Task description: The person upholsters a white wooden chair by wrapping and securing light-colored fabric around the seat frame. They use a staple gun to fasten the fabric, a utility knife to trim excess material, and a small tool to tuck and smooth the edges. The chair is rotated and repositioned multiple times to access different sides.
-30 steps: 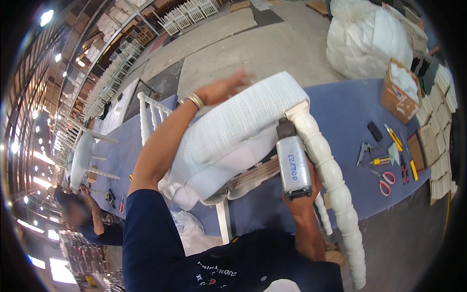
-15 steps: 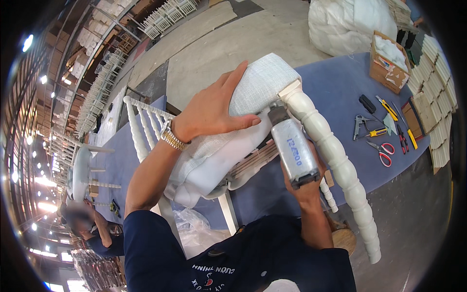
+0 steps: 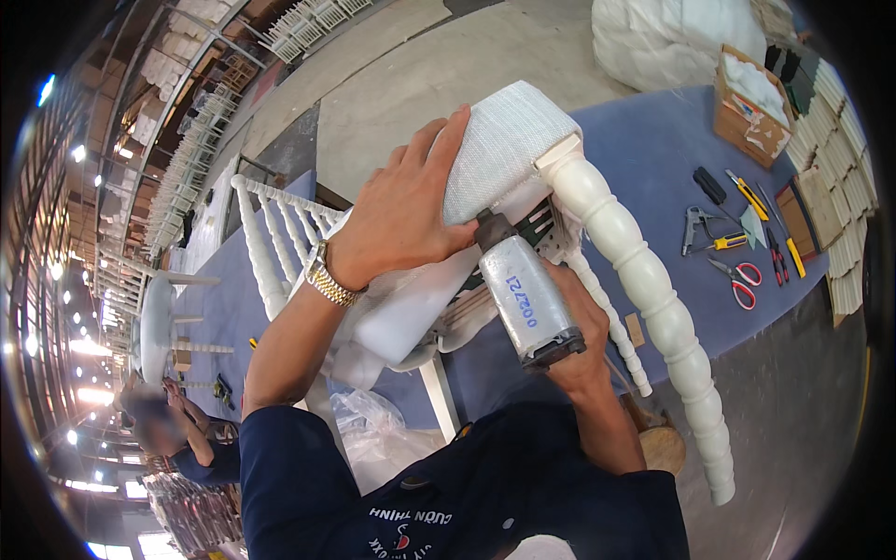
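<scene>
A chair with white turned legs [image 3: 644, 280] lies tipped over on the table, its seat end wrapped in white woven fabric [image 3: 513, 131]. My left hand [image 3: 401, 210] grips the fabric-covered edge, fingers stretched along it and thumb pressing the fabric on the underside. White foam padding [image 3: 406, 322] shows below that hand. Closed round a silver staple gun [image 3: 527, 299] is my right hand [image 3: 581, 327], partly hidden behind the tool's body. The gun's dark nose meets the fabric edge right beside my left thumb.
On the blue-covered table [image 3: 644, 140] at right lie red-handled scissors [image 3: 742, 280], pliers [image 3: 777, 257], yellow cutters [image 3: 747, 196] and another stapler [image 3: 695, 229]. A cardboard box [image 3: 751, 112] stands behind them. A spindled chair back [image 3: 271, 233] rises at left; a co-worker [image 3: 177, 425] is farther left.
The staple gun has moved left along the fabric edge, up to my left thumb. My left hand has shifted slightly, its thumb now tucked closer to the edge.
</scene>
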Available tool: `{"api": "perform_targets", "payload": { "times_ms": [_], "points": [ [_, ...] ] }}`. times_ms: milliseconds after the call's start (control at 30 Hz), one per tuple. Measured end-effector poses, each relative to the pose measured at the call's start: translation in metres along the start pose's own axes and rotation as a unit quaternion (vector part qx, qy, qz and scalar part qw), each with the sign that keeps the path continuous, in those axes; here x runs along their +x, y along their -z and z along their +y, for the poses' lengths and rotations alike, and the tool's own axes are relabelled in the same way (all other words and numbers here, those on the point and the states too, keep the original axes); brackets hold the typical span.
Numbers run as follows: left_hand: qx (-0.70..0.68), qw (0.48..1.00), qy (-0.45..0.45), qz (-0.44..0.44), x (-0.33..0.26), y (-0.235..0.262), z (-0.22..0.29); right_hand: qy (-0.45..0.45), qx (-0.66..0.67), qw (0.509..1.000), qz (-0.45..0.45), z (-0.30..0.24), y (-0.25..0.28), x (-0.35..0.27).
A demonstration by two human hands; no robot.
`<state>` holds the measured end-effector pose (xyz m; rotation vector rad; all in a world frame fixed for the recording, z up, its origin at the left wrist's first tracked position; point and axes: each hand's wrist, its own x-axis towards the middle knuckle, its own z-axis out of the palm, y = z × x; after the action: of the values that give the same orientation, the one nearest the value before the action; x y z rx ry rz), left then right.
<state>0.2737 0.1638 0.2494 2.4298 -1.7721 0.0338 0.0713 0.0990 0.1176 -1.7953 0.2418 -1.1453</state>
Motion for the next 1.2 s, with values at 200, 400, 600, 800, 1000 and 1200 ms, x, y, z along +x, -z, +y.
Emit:
{"api": "perform_targets", "payload": {
  "times_ms": [200, 400, 600, 800, 1000, 1200],
  "points": [
    [0.011, 1.0, -0.019, 0.01, 0.0, -0.003, -0.002, -0.01, -0.01, 1.0, -0.008, -0.002, 0.002, 0.0],
    [0.026, 0.999, -0.021, 0.014, -0.004, -0.004, -0.001, -0.007, 0.009, 1.0, 0.004, -0.002, -0.002, 0.0],
    [0.038, 0.999, -0.025, 0.017, -0.002, -0.005, 0.0, 0.002, 0.012, 1.0, -0.01, -0.006, -0.004, -0.003],
    [0.034, 0.999, -0.021, 0.017, -0.002, -0.005, 0.002, -0.006, 0.003, 1.0, -0.007, -0.009, -0.006, -0.002],
    [-0.093, 0.978, -0.178, -0.047, -0.012, 0.02, -0.037, -0.01, -0.031, 0.999, 0.001, -0.006, -0.006, -0.003],
    [-0.459, 0.878, 0.122, -0.061, 0.065, -0.009, -0.162, -0.072, -0.054, 0.995, 0.047, 0.037, -0.017, -0.028]
  ]
}}
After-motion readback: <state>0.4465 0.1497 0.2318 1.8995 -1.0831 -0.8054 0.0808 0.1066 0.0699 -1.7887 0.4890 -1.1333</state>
